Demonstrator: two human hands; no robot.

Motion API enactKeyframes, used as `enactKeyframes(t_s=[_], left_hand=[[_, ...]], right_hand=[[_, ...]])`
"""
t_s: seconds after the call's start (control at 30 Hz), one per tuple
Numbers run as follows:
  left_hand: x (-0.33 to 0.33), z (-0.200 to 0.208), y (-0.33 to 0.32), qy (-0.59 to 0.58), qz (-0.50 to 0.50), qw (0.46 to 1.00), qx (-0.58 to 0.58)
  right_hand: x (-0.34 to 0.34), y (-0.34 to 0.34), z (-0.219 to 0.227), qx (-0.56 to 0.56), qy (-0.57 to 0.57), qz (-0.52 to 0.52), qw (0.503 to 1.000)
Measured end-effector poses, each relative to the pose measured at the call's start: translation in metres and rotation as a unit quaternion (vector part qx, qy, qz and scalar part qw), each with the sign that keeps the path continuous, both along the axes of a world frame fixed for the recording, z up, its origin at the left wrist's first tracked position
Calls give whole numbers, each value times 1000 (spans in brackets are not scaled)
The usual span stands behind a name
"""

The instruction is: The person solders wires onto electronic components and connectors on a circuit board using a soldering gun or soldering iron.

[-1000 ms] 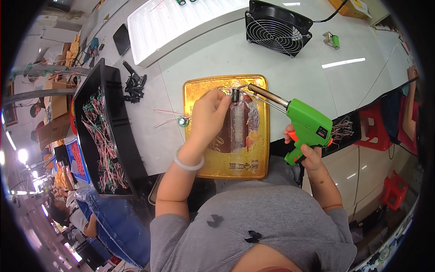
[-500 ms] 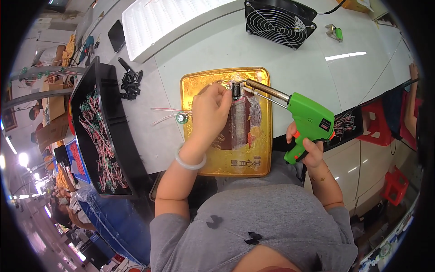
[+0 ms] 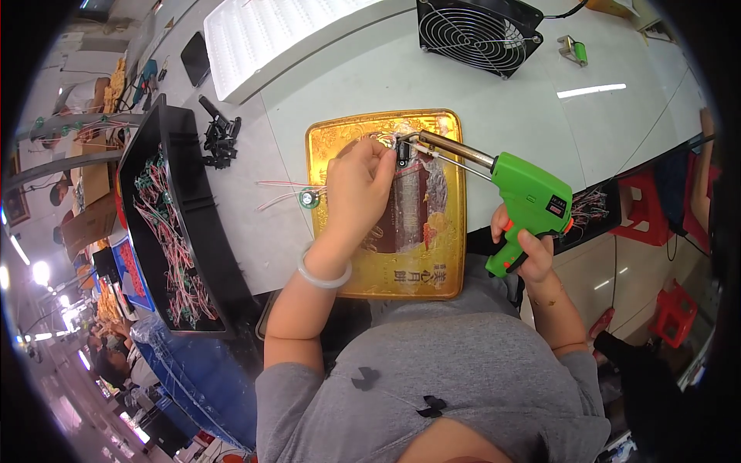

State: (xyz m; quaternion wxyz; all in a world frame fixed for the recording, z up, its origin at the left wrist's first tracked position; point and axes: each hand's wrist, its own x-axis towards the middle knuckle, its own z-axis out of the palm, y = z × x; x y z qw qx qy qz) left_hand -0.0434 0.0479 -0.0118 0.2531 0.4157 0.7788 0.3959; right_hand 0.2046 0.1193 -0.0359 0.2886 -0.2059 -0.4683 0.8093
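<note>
Head view: by the table's (image 3: 363, 85) near edge, my left grip (image 3: 358, 184) pinches a black part (image 3: 403, 153) over a gold tray (image 3: 380, 281); my right grip (image 3: 534, 257) holds a green gun (image 3: 532, 190).

Bright, even light, a streak of glare on the pale tabletop (image 3: 509, 108), bent dark-rimmed edges, far left perhaps soft.

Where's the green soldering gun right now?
Right of centre in the head view: the green soldering gun is in the right hand, its tip above the gold tray, near the left hand.
</note>
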Motion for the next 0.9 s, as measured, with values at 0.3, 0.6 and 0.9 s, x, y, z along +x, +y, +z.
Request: enactKeyframes(t_s=[0.3,0.6,0.9], left_hand=[[1,3,3,24,24,999,-4],[1,2,2,26,20,999,-7],[0,1,4,10,30,999,17]], right_hand=[[0,-1,0,1,-7,1,1000],[0,-7,4,-29,-21,-4,999],[-8,-11,8,0,-61,-44,997]])
